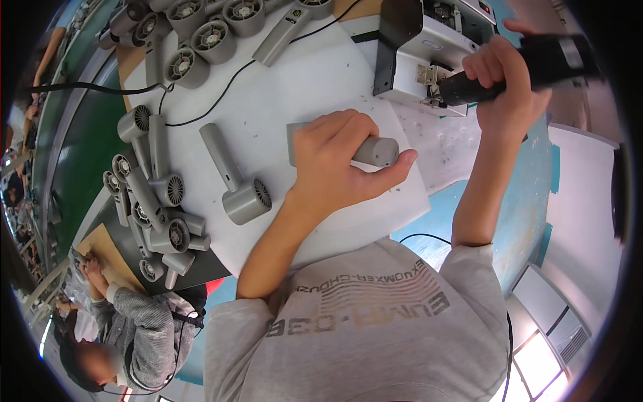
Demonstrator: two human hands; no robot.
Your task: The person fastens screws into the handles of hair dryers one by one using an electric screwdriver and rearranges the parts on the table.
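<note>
My left hand [335,167] is closed around a grey hair-dryer body [378,151], pressing it flat on the white mat [295,87]; only its round end shows past my fingers. My right hand [506,84] grips a black power screwdriver [536,63], its tip at the opening of a grey feeder machine [415,60] at the far edge of the mat. Another grey hair-dryer body [234,177] lies just left of my left hand.
Several grey hair-dryer bodies are piled at the left [151,201] and along the far edge [207,33]. A black cable [221,94] crosses the mat. Another person in a grey sweater [134,335] works at the lower left beside a green conveyor belt [80,147].
</note>
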